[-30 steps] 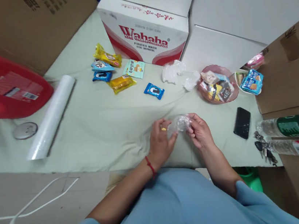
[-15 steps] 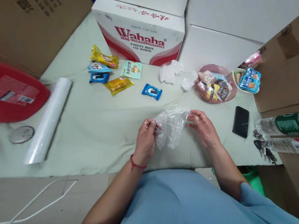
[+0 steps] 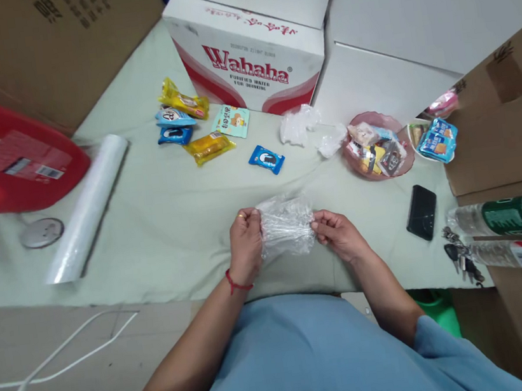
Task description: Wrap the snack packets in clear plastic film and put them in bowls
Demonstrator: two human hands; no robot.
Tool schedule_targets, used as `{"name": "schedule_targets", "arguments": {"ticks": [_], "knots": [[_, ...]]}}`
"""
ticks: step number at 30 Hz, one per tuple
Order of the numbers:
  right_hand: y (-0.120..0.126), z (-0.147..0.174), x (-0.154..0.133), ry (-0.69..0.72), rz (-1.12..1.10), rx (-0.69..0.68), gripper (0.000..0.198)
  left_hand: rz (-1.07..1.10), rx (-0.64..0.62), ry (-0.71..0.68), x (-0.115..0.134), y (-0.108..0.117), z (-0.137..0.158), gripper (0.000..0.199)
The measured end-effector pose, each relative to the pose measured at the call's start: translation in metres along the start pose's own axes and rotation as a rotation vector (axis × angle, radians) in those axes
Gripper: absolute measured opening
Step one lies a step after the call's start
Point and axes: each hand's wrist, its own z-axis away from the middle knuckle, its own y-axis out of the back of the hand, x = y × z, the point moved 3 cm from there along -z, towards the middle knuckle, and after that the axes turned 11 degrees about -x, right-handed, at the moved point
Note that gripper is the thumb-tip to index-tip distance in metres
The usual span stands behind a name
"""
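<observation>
A crumpled clear plastic bag (image 3: 287, 225) is stretched between my two hands above the front part of the cloth. My left hand (image 3: 246, 239) pinches its left edge, thumb against curled fingers. On the opposite edge, my right hand (image 3: 336, 232) has the bag between thumb and fingertips. Just beyond the bag lies a small blue snack packet (image 3: 266, 159). Two more pieces of crumpled clear plastic (image 3: 300, 125) rest farther back, near a pink glass bowl (image 3: 410, 156) that holds several wrapped snacks.
Yellow snack packs (image 3: 209, 147) and other packets lie before the Wahaha carton (image 3: 248, 62). A plastic roll (image 3: 87, 209) and a red container (image 3: 9, 151) stand left. On the right are a phone (image 3: 422, 213), keys (image 3: 462, 260), plastic bottles (image 3: 509, 216) and a cardboard box (image 3: 499, 145).
My right hand has moved left and down and closed on the bag's right edge. My left hand has shifted slightly left. The bag is now gathered into horizontal folds between them.
</observation>
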Motion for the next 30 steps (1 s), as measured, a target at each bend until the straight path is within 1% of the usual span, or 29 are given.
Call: {"name": "schedule_targets", "arguments": {"ticks": [2, 3, 6, 7, 8, 9, 10, 13, 15, 17, 18, 19, 21, 22, 23, 26, 30], "knots": [[0.005, 0.002, 0.0, -0.001, 0.056, 0.031, 0.044, -0.01, -0.008, 0.003, -0.002, 0.001, -0.001, 0.029], [0.008, 0.003, -0.001, 0.019, 0.109, 0.08, 0.043, -0.018, -0.015, -0.001, -0.004, 0.001, 0.0, 0.03], [0.017, 0.007, -0.007, 0.167, 0.34, 0.32, 0.035, -0.053, -0.041, -0.021, -0.006, 0.0, 0.001, 0.033], [0.018, 0.008, -0.01, 0.223, 0.428, 0.373, 0.031, -0.065, -0.052, -0.025, -0.007, -0.001, 0.002, 0.033], [0.017, 0.007, -0.013, 0.266, 0.515, 0.386, 0.027, -0.076, -0.062, -0.028, -0.008, -0.001, 0.002, 0.033], [0.014, 0.005, -0.015, 0.291, 0.598, 0.355, 0.025, -0.086, -0.072, -0.03, -0.008, -0.002, 0.003, 0.033], [0.01, 0.001, -0.015, 0.297, 0.678, 0.296, 0.025, -0.098, -0.082, -0.031, -0.008, -0.002, 0.004, 0.033], [-0.003, -0.014, -0.009, 0.241, 0.929, 0.11, 0.026, -0.191, -0.097, -0.037, -0.006, -0.001, 0.006, 0.033], [-0.01, -0.021, -0.002, 0.208, 1.093, 0.061, 0.018, -0.299, -0.057, -0.063, -0.002, 0.002, 0.007, 0.035], [-0.014, -0.023, 0.003, 0.23, 1.204, 0.055, 0.019, -0.404, 0.004, -0.12, 0.002, 0.006, 0.006, 0.042], [-0.017, -0.022, 0.003, 0.264, 1.233, 0.05, 0.021, -0.446, 0.017, -0.155, 0.005, 0.008, 0.005, 0.046], [-0.019, -0.019, 0.003, 0.309, 1.246, 0.041, 0.023, -0.478, 0.012, -0.187, 0.006, 0.009, 0.004, 0.047], [-0.022, -0.012, 0.0, 0.409, 1.235, 0.017, 0.026, -0.503, -0.028, -0.216, 0.007, 0.011, -0.002, 0.033], [-0.023, -0.008, -0.002, 0.452, 1.218, 0.011, 0.028, -0.487, -0.04, -0.207, 0.006, 0.012, -0.005, 0.025], [-0.023, -0.003, -0.004, 0.486, 1.198, 0.011, 0.028, -0.452, -0.039, -0.186, 0.005, 0.014, -0.009, 0.021], [-0.02, 0.011, -0.011, 0.541, 1.143, 0.037, 0.027, -0.29, 0.009, -0.123, 0.003, 0.017, -0.017, 0.022], [-0.008, 0.025, -0.015, 0.591, 1.066, 0.067, 0.022, -0.091, 0.042, -0.105, 0.006, 0.016, -0.018, 0.025]]}}
